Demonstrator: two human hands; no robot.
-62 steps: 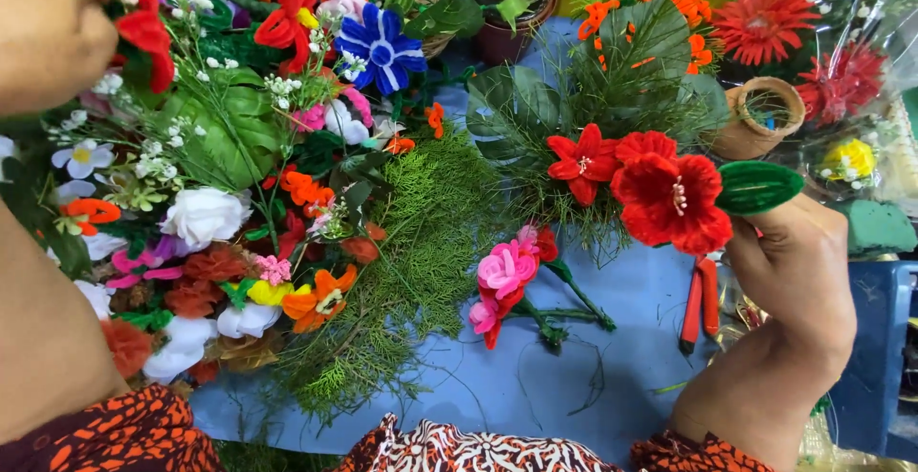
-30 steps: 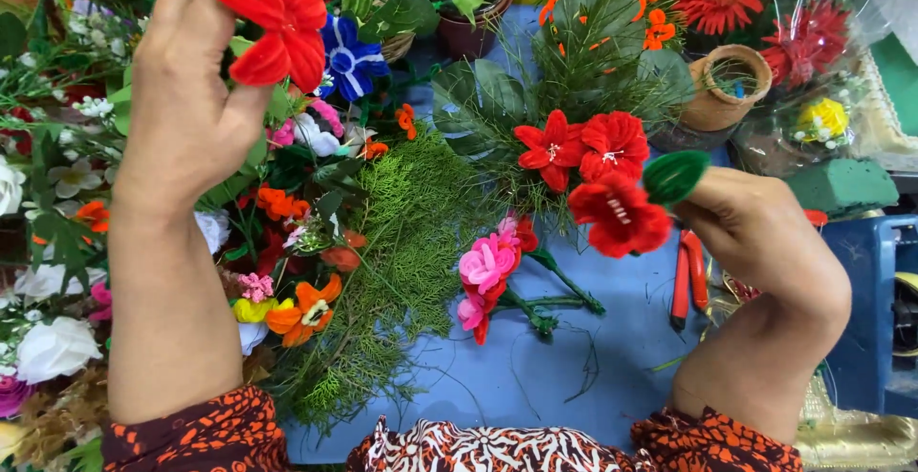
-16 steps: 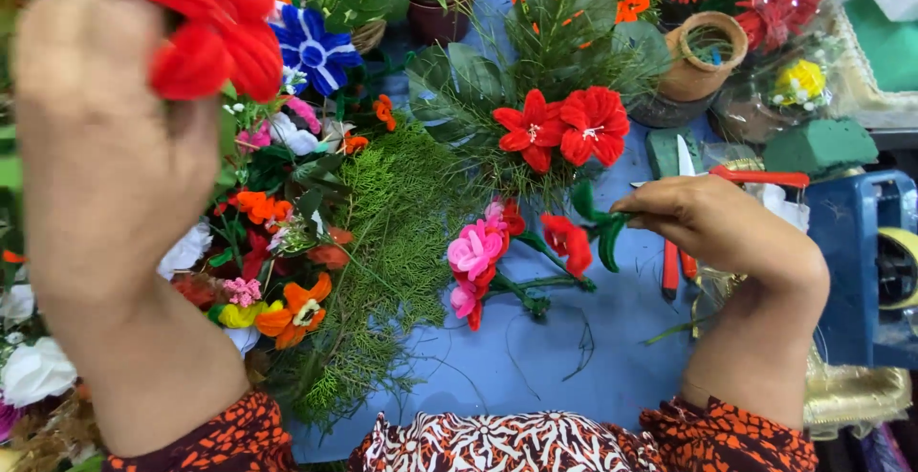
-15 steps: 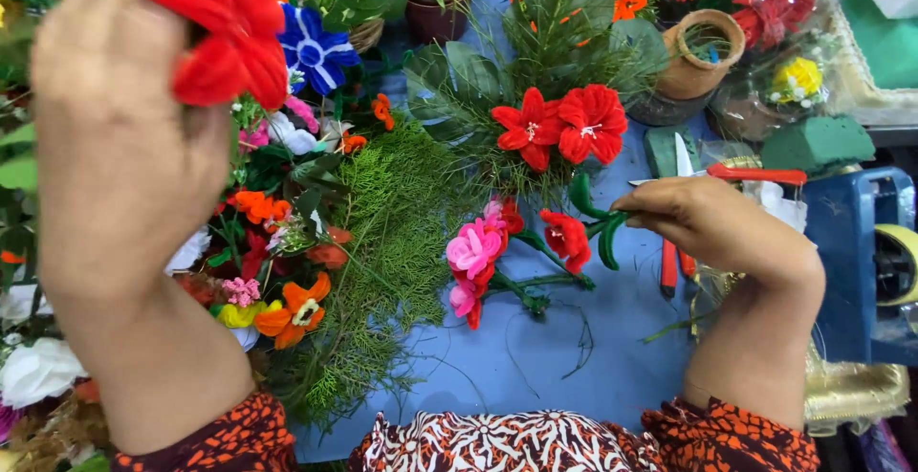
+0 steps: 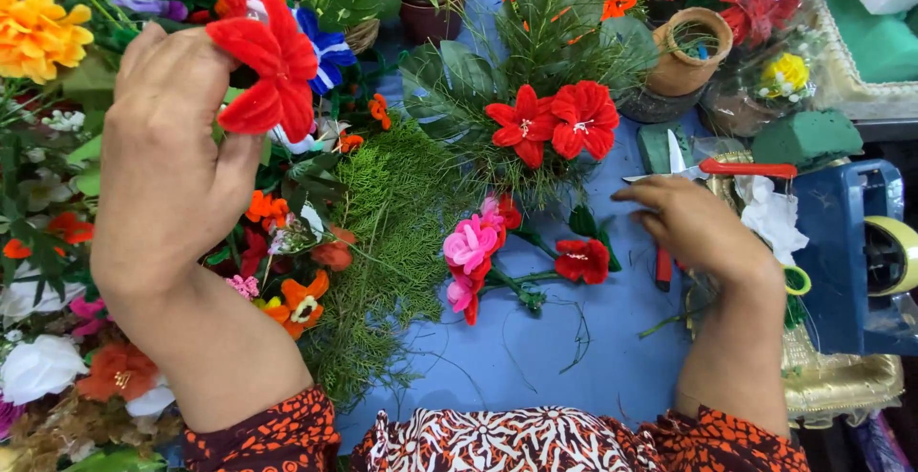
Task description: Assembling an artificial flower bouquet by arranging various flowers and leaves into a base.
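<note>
My left hand [image 5: 172,175] is raised at the upper left and pinches a red fuzzy artificial flower [image 5: 273,70] between thumb and fingers. My right hand [image 5: 703,233] lies low over the blue table [image 5: 535,357] at the right. Its fingers are stretched across red-handled scissors [image 5: 741,168] and hold nothing. A small red flower on a green stem [image 5: 581,260] lies loose on the table just left of those fingers. Beside it is a bunch of pink flowers [image 5: 473,242]. Two red flowers [image 5: 555,120] stand in a leafy green arrangement behind.
Green fern sprigs [image 5: 392,233] and many mixed artificial flowers [image 5: 57,242] crowd the left side. Clay pots [image 5: 684,51], a block of green foam [image 5: 808,137], a blue tape dispenser [image 5: 851,242] and a gold tray [image 5: 841,386] line the right.
My right hand has put the small red flower down on the table and moved right onto the scissors. My left hand brought its red flower from the pile toward the centre.
</note>
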